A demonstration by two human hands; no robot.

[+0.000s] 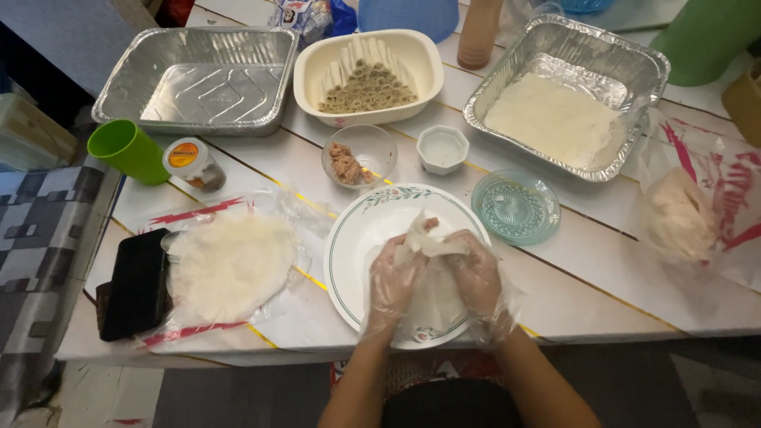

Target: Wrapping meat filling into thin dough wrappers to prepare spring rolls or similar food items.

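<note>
Both my hands wear clear plastic gloves and work over a white plate with a green rim (349,254). My left hand (392,281) and my right hand (476,277) together hold a thin white wrapper (432,242) folded around a bit of brown meat filling at its top. A small glass bowl of the same filling (357,156) stands just beyond the plate. Behind it, a cream rectangular dish (420,59) holds several finished rolls in rows.
A stack of round wrappers on plastic (230,265) lies left, beside a black object (135,281). Also here: an empty foil tray (198,79), a foil tray with white sheets (555,115), a green cup (127,149), a small jar (194,164), a white cup (442,148), a teal glass saucer (515,206), a bagged lump (678,214).
</note>
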